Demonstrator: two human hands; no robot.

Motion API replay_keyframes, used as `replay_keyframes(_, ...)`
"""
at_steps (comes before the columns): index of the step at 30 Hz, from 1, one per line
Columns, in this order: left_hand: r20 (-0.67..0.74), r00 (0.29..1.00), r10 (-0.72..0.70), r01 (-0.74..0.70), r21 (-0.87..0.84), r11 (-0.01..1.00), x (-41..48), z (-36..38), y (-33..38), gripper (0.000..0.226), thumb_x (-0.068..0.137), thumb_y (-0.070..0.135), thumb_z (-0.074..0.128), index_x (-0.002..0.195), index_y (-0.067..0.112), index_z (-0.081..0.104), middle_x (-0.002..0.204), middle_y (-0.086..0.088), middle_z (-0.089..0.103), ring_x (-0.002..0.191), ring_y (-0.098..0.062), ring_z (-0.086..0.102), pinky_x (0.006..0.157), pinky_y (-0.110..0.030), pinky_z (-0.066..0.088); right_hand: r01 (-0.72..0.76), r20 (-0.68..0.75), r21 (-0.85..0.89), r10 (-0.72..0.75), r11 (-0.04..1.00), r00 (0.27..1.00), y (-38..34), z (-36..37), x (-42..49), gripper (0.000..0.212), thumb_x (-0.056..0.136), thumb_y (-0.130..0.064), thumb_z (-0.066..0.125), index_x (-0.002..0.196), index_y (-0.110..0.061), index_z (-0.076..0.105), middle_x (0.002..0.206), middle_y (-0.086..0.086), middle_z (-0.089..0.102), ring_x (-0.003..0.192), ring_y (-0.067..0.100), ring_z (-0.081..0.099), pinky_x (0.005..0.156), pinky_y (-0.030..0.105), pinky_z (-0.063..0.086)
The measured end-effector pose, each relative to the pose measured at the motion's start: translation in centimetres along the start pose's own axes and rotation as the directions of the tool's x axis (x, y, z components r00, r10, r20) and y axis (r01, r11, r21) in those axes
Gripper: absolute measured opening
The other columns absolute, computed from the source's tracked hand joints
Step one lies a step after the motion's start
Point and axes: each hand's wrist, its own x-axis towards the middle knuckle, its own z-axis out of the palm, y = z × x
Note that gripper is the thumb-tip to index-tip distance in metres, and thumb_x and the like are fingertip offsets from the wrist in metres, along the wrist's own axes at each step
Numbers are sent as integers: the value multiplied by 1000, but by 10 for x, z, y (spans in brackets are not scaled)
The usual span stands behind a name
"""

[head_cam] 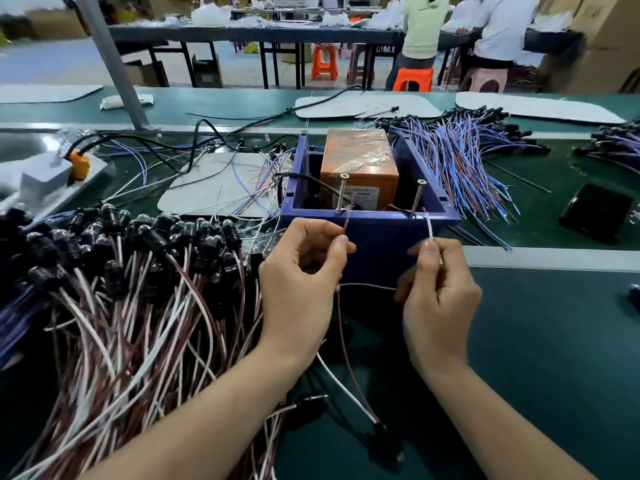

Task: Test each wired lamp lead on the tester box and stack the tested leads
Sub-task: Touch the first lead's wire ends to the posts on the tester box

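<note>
While fingers of the left hand (304,282) pinch the lead's red wire (346,221) up by the left screw (341,194) on the blue tester box (377,247), fingers of the right hand (438,296) pinch its white wire (429,228) by the right screw (417,197); the label on the orange block (360,161) is too blurred to read

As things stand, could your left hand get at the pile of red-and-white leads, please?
Probably yes: the pile lies beside the left hand, nothing between, though that hand pinches a red wire.

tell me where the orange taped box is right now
In the head view, the orange tape-wrapped box sits centre, inside the open blue plastic tester box, behind its two metal screws.
</note>
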Motion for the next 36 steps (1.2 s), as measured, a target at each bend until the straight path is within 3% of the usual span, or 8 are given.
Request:
replay_keyframes(13,-31,998,-47,45,-54,998,3,2,4,14,87,2,64,79,13,61,72,-5,71,47,-7,51,50,-18,45,65,-25,-8,-65,998,998,1,1,-3,22,98,-33,35,84,-26,50,49,2,51,45,16,49,49,29,40)
replay_keyframes(27,-20,995,-101,99,-86,991,6,2,8,13,88,2,63,78,9,60,71,-7,70,47,-10,52,49,-20,46,61,-12,18,-61,998,998,-1,1,-3,23,98,-33,36,85,-23,52,51,4,52,46,19,49,49,32,40)
replay_keyframes(33,-20,987,-160,155,-160,975,9,2,12,14,88,3,63,75,5,60,63,-6,68,42,-9,49,44,-17,44,57,-21,59,-56,997,998,-5,1,-3,19,97,-33,37,81,-34,48,47,-4,50,45,13,50,47,18,38)
replay_keyframes(36,-8,981,-196,191,-196,962,11,2,15,14,88,2,63,74,4,60,61,-5,68,41,-8,49,43,-17,44,49,-11,83,-49,995,999,-7,1,-4,20,97,-34,36,81,-34,49,47,-1,49,44,14,50,47,22,39)
